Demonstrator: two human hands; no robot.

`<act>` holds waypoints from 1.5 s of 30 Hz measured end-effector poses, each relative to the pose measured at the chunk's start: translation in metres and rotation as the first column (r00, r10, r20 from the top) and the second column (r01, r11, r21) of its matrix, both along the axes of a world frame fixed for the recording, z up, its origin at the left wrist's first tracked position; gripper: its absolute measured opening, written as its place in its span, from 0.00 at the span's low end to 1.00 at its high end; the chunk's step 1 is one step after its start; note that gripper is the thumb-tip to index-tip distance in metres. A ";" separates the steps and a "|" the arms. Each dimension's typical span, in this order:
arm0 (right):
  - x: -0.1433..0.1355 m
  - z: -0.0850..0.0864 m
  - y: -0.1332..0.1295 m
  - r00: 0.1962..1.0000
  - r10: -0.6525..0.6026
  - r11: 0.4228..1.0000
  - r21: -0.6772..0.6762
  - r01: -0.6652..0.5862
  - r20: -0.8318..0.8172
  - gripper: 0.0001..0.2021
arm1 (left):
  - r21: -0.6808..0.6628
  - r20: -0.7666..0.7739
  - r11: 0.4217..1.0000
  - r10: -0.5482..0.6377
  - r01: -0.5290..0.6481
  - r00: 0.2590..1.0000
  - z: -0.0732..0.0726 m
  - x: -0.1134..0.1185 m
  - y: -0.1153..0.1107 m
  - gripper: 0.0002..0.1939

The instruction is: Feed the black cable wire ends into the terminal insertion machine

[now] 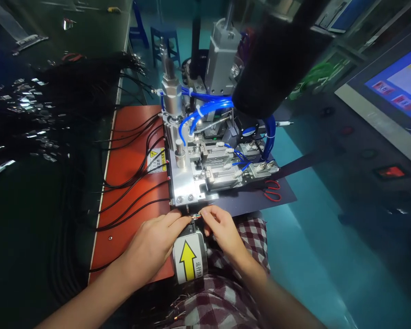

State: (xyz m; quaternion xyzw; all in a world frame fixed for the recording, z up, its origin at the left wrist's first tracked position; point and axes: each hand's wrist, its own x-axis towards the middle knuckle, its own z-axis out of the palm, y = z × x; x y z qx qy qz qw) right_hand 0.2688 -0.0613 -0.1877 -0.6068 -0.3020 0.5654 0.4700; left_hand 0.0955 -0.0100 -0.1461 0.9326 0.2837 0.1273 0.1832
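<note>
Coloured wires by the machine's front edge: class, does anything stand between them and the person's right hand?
Nothing visible does. The right hand meets the coloured wires directly; its exact grip is too small to tell.

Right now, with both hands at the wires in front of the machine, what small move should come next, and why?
I'd probably have the right hand gently straighten the wires while the left hand steadies them. Both hands are at them, close together just in front of the machine; the wires' exact lie is too small to tell, so a slight move seems safest.
</note>
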 end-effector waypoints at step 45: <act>-0.004 -0.003 0.003 0.977 0.020 0.998 -0.053 -0.032 -0.214 0.16 | -0.071 -0.219 0.991 0.095 -0.113 0.971 -0.001 0.004 -0.021 0.20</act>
